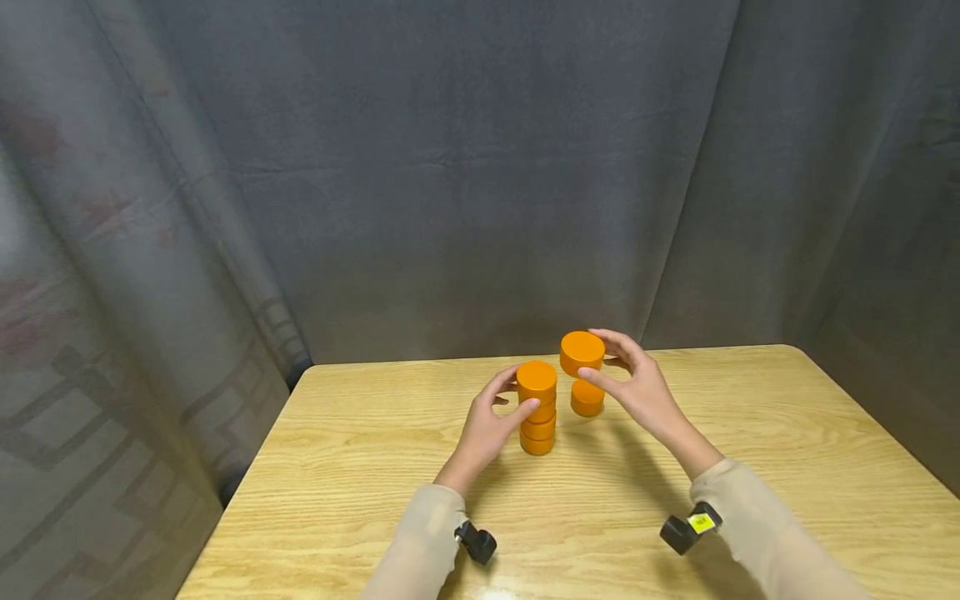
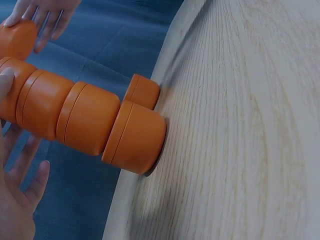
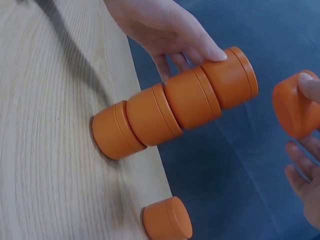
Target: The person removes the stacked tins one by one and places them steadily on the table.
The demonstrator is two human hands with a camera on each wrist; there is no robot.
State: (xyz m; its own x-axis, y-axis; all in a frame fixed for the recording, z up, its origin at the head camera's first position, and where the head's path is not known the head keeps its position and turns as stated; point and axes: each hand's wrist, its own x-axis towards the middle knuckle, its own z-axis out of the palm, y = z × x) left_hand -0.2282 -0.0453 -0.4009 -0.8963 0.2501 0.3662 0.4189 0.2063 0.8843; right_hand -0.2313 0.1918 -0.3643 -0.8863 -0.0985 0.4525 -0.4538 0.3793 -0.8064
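Several round orange lidded jars stand in a slightly uneven upright stack (image 1: 537, 432) on the table. My left hand (image 1: 482, 432) holds the top jar (image 3: 230, 77) of that stack, thumb on the near side and fingers round the back. Up and to the right, my right hand (image 1: 647, 398) grips another orange jar (image 1: 582, 353) between thumb and fingers, in the air apart from the stack. One more orange jar (image 1: 587, 399) sits alone on the table, behind and right of the stack, below the held jar in the head view.
The pale wooden table (image 1: 337, 467) ends at a back edge close behind the jars. A dark grey curtain (image 1: 465, 183) hangs beyond it and along both sides. Black wrist cameras sit on both sleeves (image 1: 423, 533).
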